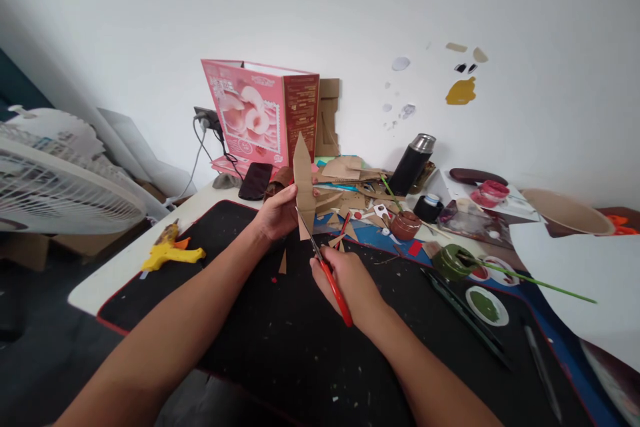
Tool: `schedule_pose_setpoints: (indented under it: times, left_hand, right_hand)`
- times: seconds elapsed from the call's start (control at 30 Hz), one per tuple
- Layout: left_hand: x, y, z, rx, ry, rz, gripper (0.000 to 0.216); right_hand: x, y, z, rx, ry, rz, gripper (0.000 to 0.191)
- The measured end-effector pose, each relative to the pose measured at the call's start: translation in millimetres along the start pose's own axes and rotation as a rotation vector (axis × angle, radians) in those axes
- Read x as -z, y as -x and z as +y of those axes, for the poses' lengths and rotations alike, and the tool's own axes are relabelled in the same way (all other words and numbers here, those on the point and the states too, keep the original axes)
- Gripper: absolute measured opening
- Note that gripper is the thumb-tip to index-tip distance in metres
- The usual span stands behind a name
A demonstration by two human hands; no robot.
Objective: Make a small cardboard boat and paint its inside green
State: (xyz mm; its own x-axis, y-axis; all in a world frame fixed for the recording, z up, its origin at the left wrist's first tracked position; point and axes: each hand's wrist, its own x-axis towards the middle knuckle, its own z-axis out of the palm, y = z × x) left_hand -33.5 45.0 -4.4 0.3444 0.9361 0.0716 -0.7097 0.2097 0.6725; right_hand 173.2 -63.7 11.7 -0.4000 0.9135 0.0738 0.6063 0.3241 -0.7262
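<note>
My left hand (279, 213) grips a long piece of brown cardboard (304, 180), pointed at its top and held upright above the black mat (300, 320). My right hand (350, 283) is closed around the red handles of a pair of scissors (334, 288). The scissor blades reach up to the lower part of the cardboard, at its left edge. A thin triangular cardboard scrap (283, 262) lies on the mat below my left hand.
A yellow glue gun (173, 250) lies at the left, near a white fan (65, 177). Behind my hands are cardboard scraps (350, 200), a phone (256, 181) and a pink box (250, 113). Paint jars (453, 261) and a black thermos (413, 163) stand to the right.
</note>
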Motion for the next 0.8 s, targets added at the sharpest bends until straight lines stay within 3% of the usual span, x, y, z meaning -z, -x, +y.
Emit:
schedule_pose_setpoints:
  times: [0.37, 0.47, 0.6, 0.8]
  left_hand:
    - [-8, -2, -1, -0.036, -0.018, 0.029, 0.028]
    - [-7, -2, 2, -0.047, 0.001, 0.042, 0.029]
    - [-8, -2, 6, -0.064, 0.036, 0.056, 0.032]
    - [-16, -1, 9, -0.086, 0.038, 0.068, 0.034]
  right_hand:
    - [-7, 1, 0, 0.018, 0.049, -0.020, 0.021]
    - [-6, 1, 4, 0.030, -0.105, -0.035, 0.021]
    - [-1, 1, 3, -0.077, -0.386, -0.054, 0.027]
    - [13, -7, 10, -0.195, -0.645, 0.100, 0.048]
